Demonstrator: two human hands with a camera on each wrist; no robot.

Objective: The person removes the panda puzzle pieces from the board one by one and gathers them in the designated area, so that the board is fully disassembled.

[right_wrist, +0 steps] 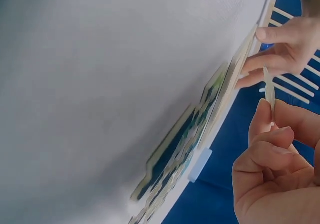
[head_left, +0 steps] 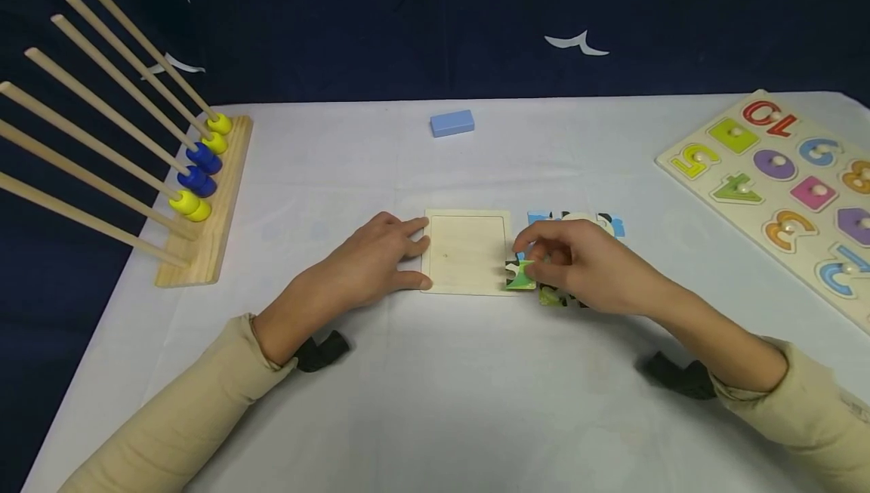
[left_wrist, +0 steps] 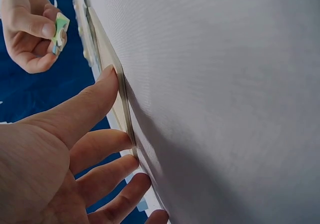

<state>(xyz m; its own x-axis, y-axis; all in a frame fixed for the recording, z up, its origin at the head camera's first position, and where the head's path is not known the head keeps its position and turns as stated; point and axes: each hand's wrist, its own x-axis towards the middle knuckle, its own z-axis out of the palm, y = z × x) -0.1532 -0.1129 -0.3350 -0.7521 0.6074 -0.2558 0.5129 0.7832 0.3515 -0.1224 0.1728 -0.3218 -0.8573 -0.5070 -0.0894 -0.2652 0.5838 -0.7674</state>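
Note:
A square wooden puzzle tray (head_left: pixel 469 251) with a raised border and a bare inside lies mid-table. My left hand (head_left: pixel 370 259) rests at its left side, thumb and fingertips against the edge, fingers spread. In my right hand (head_left: pixel 591 263), a green, white and black jigsaw piece (head_left: pixel 519 276) is pinched between thumb and fingers, over the tray's right edge. The right wrist view shows this piece (right_wrist: pixel 269 92) edge-on, held up off the table. More jigsaw pieces (head_left: pixel 615 224) in blue, white, black and green lie right of the tray, partly hidden under the right hand.
A bead-and-peg counting stand (head_left: pixel 227 198) with yellow and blue beads stands at the left. A blue block (head_left: pixel 451 123) lies near the far edge. On the right is a number-and-shape knob puzzle board (head_left: pixel 761 183). Dark straps (head_left: pixel 322 351) show by both wrists.

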